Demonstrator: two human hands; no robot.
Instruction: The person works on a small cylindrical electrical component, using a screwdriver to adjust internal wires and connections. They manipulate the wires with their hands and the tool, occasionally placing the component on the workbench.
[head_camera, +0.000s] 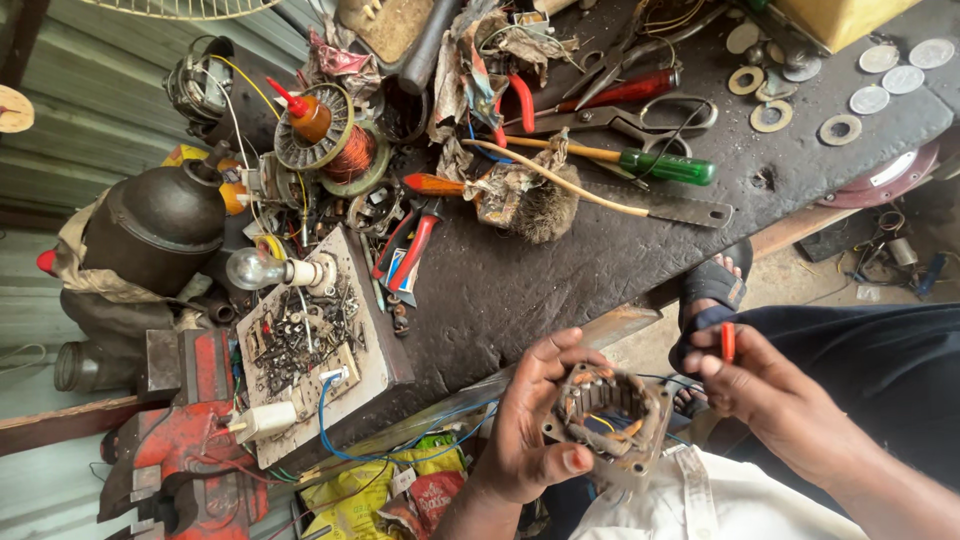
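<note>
My left hand (530, 420) grips a small square motor stator (612, 415) with copper windings and thin blue wires, held low in front of me beside the workbench edge. My right hand (770, 385) is closed on a small red-handled tool (728, 341), its handle sticking up between my fingers just right of the stator. The tool's tip is hidden. Blue wires (400, 450) trail from the stator toward the left.
The dark workbench (560, 270) carries screwdrivers (640, 160), scissors (620, 115), a brush (545, 205), pliers (410, 250), a copper coil (335, 145), metal washers and discs (840, 95), a board with a bulb and screws (300, 330), a dark flask (155, 225) and a red vise (185, 450).
</note>
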